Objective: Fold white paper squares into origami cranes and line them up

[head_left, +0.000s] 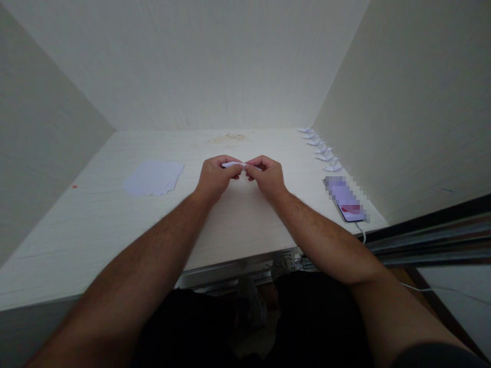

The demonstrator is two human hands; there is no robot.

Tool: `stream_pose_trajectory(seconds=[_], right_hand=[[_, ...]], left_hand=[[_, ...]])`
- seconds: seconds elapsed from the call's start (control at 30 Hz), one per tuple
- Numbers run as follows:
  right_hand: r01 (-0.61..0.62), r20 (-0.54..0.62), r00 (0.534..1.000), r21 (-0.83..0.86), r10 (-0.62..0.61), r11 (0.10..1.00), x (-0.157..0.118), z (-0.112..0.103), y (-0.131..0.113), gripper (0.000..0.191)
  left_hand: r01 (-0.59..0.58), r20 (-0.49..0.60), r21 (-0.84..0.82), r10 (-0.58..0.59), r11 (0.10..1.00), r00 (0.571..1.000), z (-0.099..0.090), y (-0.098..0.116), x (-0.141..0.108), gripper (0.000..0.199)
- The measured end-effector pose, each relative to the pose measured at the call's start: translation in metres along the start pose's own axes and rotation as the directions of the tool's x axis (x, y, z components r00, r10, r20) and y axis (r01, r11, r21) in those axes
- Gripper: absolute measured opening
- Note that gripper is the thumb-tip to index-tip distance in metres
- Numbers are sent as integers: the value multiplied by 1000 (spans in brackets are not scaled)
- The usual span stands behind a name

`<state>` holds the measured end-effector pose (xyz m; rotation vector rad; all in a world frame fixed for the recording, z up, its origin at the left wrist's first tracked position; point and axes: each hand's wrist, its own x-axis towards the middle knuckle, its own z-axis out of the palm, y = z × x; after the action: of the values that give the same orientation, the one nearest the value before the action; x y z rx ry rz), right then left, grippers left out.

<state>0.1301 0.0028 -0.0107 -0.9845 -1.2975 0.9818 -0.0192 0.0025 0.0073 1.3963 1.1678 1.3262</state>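
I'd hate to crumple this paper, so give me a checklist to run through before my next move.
1. Left hand pinching the folded paper: ok.
2. Right hand pinching its other end: ok.
3. Creases sharp: cannot tell, fingers cover much of them.
4. Stack of white sheets apart from both hands: ok.
5. Folded paper figures clear of both hands: ok.
6. Smartphone clear of the right forearm: ok.

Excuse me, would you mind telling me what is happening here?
Someone's left hand and right hand together hold a small folded white paper over the table. A stack of white sheets lies to the left, and a row of folded paper pieces lines the right side, with a phone near its closer end.
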Motion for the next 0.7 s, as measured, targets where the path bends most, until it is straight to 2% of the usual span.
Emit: stream_pose_trajectory(seconds=[0.2, 0.37, 0.7], right_hand=[[6, -42, 999, 12, -6, 1000, 1, 1, 0, 18], [-4, -21, 1000, -18, 3, 1000, 0, 1, -2, 21], [-16, -12, 1000, -53, 15, 998, 0, 1, 1, 21]], left_hand=[[-26, -14, 21, 27, 999, 1000, -1, -5, 2, 22], [-51, 6, 88, 51, 995, 999, -2, -1, 1, 20], [-69, -24, 157, 73, 985, 997, -1, 4, -2, 16]])
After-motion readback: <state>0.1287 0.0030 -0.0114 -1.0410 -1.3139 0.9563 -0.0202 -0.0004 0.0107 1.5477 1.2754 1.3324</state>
